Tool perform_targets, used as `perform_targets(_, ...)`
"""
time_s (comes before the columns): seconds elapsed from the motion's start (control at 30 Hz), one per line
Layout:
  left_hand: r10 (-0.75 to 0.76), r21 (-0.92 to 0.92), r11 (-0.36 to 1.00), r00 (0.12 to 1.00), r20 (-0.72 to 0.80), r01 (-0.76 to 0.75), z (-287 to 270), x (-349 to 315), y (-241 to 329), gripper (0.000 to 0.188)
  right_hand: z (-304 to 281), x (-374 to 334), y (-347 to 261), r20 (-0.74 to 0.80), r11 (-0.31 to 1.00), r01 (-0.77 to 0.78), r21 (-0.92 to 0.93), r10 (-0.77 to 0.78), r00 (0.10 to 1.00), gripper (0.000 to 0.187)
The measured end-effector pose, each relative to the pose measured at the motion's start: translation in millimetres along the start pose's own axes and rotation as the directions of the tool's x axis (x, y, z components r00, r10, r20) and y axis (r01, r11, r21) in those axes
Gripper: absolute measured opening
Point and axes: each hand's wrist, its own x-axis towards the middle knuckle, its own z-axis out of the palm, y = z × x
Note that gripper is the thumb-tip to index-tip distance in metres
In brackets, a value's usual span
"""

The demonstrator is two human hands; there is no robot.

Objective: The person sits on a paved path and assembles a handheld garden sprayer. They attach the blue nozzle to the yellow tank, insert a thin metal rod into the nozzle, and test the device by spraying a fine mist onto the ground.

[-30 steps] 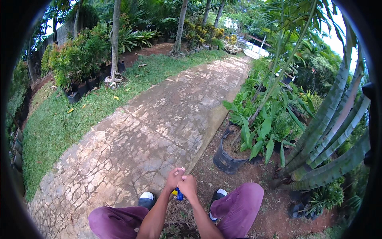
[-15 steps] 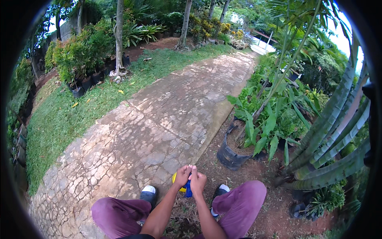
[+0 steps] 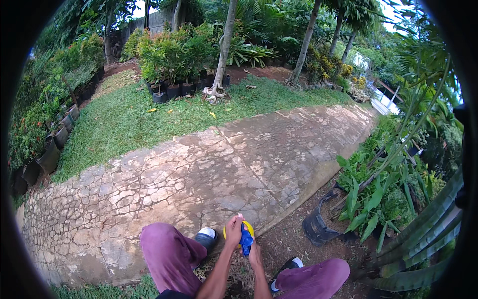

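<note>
Between the two hands, over the gap separating the knees, sat a blue-and-yellow object [image 3: 246,240], its blue part facing up and its yellow part showing as a rounded rim behind. The left hand [image 3: 232,232] gripped it from the left, fingers drawn in along that edge, while the right hand [image 3: 254,251] held the lower right side; its fingertips were mostly hidden, so how tightly it pressed could not be told. The piece looked light enough for either hand alone, and the glossy blue surface suggested hard, stiff plastic, perhaps a little slippery under damp fingers and unlikely to bend. The rounded yellow rim seemed the steadier place to take hold, with the narrower blue part better suited to a thumb and finger; fragility was hard to judge at this scale. Just left of and below the hands rose one knee in purple trousers [image 3: 167,254], with a dark shoe [image 3: 205,240] near the left hand and another dark shoe [image 3: 289,266] to the right. Beyond the hands stretched a cracked stone path [image 3: 199,169], and off to their right stood a black plant bag [image 3: 318,226] on bare soil.
</note>
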Motion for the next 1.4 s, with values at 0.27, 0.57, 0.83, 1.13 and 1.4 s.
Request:
perform_targets(0.27, 0.114, -0.003, 0.993, 0.937, -0.33, -0.122, -66, 16, 19, 0.031, 64, 20, 13, 0.184, 0.939, 0.332, -0.087, -0.312, 0.932, 0.049)
perform_targets(0.57, 0.09, -0.071, 0.991, 0.96, -0.264, -0.113, -110, 31, 25, 0.03, 105, 24, 13, 0.208, 0.939, 0.339, -0.061, -0.321, 0.924, 0.05)
perform_targets(0.83, 0.088, -0.151, 0.981, 0.972, -0.22, -0.123, -139, 30, 27, 0.031, 134, 22, 28, 0.204, 0.896, 0.435, -0.091, -0.411, 0.889, 0.045)
perform_targets(1.13, 0.143, -0.043, 0.985, 0.937, -0.318, -0.165, -126, 39, 26, 0.03, 121, 31, 7, 0.229, 0.925, 0.374, -0.067, -0.351, 0.908, 0.048)
perform_targets(1.4, 0.181, 0.141, 0.979, 0.953, -0.242, -0.15, -96, 22, 30, 0.027, 105, 23, 15, 0.162, 0.978, 0.207, 0.0, -0.204, 0.966, 0.057)
